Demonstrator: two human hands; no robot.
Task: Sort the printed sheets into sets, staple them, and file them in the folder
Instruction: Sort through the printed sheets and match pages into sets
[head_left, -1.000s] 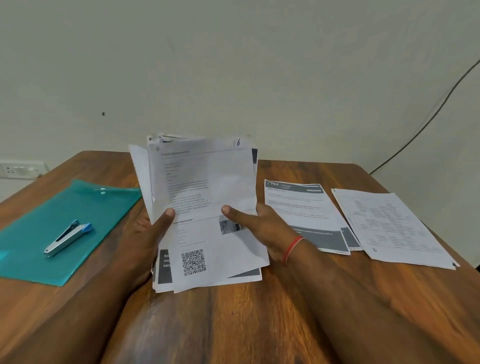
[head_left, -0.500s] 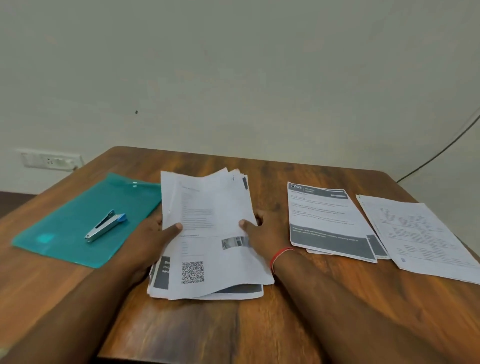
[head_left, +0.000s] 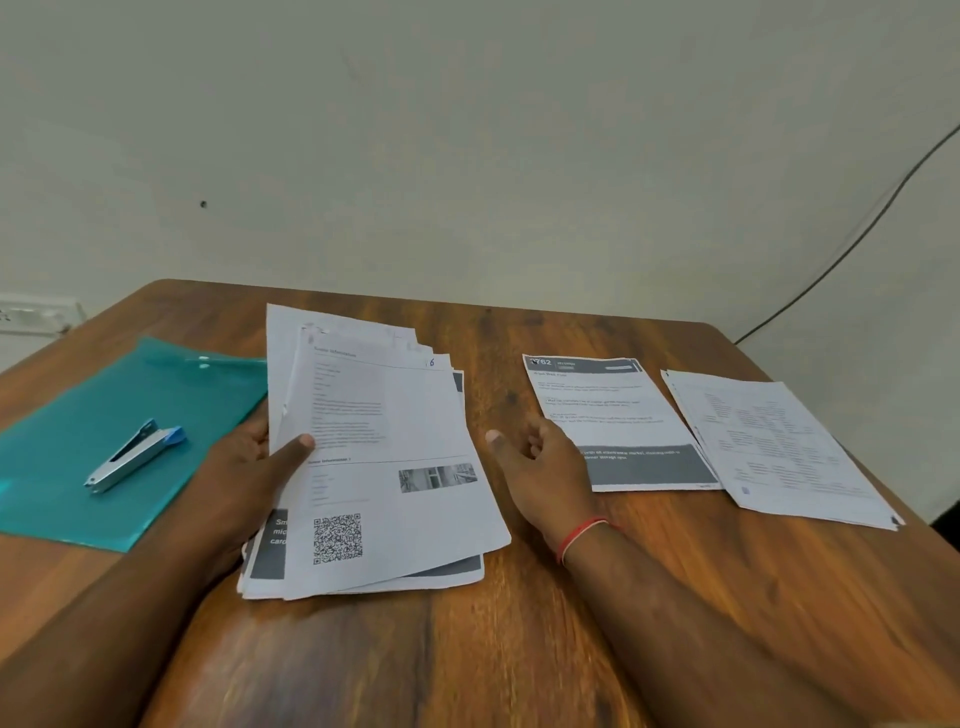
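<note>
A loose stack of printed sheets lies on the wooden table in the middle; its top page shows a QR code and a small photo. My left hand grips the stack's left edge, thumb on top. My right hand hovers just right of the stack with relaxed fingers, holding nothing. Two sorted sets lie to the right: a set with a dark header and a set with tables. A teal folder lies at the left with a silver and blue stapler on it.
A wall socket sits at the far left beyond the table. A dark cable runs down the wall at the right. Bare wood shows in front of the stack and between the stack and the sorted sets.
The stack went from raised and tilted towards me to lying flat on the table. My right hand has let go of it and moved a little to the right.
</note>
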